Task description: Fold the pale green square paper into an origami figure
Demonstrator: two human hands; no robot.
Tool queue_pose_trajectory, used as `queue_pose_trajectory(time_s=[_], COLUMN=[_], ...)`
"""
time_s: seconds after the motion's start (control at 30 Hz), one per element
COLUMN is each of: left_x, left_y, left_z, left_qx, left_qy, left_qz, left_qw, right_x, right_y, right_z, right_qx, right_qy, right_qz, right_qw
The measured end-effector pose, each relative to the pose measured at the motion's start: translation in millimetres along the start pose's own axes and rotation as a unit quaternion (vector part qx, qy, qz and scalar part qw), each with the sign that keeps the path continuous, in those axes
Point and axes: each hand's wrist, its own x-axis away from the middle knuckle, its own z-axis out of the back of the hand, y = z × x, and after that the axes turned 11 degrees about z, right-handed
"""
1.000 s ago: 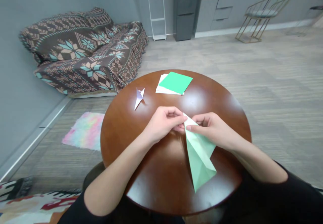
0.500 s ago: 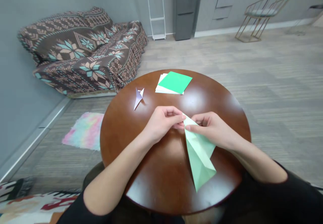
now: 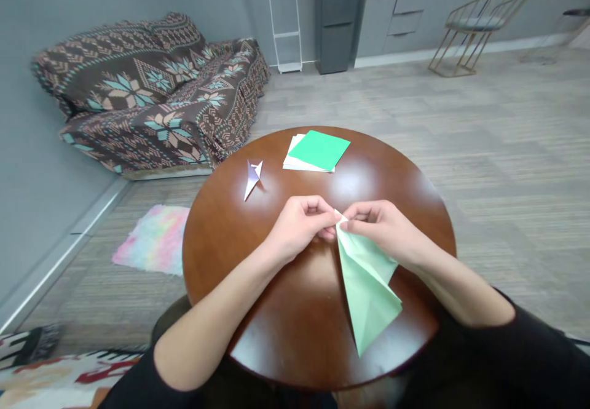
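Observation:
A pale green sheet of folding paper (image 3: 369, 292), creased and partly folded, hangs down toward me from my two hands, with one long point toward the table's near side. My left hand (image 3: 306, 221) pinches its upper tip between thumb and fingers. Just to the right, my right hand (image 3: 380, 227) grips the same upper end, its thumb pressed on the paper's face. The fingertips of both hands nearly meet there, and the fingers behind the sheet are partly hidden.
On the round brown table (image 3: 239, 243) lies a small folded purple and white paper shape (image 3: 253, 179) at the far left. A stack of square paper with a green sheet (image 3: 320, 149) on top is at the far edge. Beyond stand a covered sofa (image 3: 157, 98) and a wire chair (image 3: 474, 24).
My right hand has shifted slightly up and left, closer to my left fingertips. The lower folds of the paper have spread a little to the right.

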Motion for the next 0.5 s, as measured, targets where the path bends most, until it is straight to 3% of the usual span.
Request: queue_pose_trajectory(time_s=[0.3,0.5], left_x=[-3.9,-2.2], left_y=[-0.5,1.0], left_z=[3.1,3.7], left_qx=[0.0,-0.062], left_qy=[0.037,-0.01], left_qz=[-0.025,0.021], left_qw=[0.999,0.998], right_x=[-0.3,0.1], right_y=[1.6,0.8], right_z=[6.9,7.5], right_qx=[0.026,0.056], right_qy=[-0.03,-0.008], right_qz=[-0.031,-0.012], right_qw=[0.999,0.998])
